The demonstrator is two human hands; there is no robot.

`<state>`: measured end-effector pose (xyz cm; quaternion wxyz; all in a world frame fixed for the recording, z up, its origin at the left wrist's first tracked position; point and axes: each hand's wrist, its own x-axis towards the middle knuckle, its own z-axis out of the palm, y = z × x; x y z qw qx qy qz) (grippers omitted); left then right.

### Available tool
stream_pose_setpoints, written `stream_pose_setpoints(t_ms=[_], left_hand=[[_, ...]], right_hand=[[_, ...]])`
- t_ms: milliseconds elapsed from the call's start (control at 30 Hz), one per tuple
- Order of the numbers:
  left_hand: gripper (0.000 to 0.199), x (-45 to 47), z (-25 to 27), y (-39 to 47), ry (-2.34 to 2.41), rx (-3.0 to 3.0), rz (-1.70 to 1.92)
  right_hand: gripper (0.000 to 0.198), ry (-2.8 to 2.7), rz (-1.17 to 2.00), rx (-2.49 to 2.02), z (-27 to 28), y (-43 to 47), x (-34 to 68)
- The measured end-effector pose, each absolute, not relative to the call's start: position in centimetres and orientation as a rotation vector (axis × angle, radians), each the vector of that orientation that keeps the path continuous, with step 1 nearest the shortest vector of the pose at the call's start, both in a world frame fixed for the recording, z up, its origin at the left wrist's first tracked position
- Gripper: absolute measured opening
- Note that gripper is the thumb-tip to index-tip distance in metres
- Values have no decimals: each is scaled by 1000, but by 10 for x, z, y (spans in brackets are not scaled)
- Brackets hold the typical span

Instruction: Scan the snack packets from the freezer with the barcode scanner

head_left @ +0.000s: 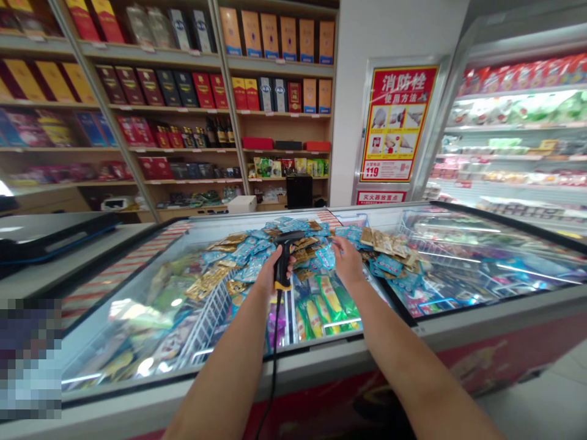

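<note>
My left hand is wrapped round the handle of a black barcode scanner with yellow trim, its cable hanging down toward me. My right hand is closed in a pinch at a small blue packet, which hangs by its fingertips. Beneath and beyond both hands, many blue packets and gold packets lie heaped on the freezer's glass lid. More gold packets are piled to the right of my right hand.
The chest freezer spans the front, with green-and-yellow packs and wire baskets under its glass. At left stands a dark flat device on a counter. Shelves of boxes line the back, and a lit refrigerated display is at right.
</note>
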<state>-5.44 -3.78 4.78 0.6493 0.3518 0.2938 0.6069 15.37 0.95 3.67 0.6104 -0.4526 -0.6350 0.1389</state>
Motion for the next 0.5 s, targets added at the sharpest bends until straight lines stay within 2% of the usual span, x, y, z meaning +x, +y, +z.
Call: stream_pose_setpoints(t_ms=[167, 333, 400, 500], left_hand=[[45, -53, 48, -40, 669, 814, 1385], [44, -53, 46, -37, 688, 830, 1387], [43, -53, 45, -36, 687, 825, 1383], [43, -53, 46, -37, 689, 828, 1372]], right_hand=[[31, -1585, 311, -961, 29, 14, 146], [66, -1858, 384, -907, 23, 15, 139], [68, -1870, 375, -916, 22, 16, 138], [61, -1652, 350, -936, 22, 20, 141]])
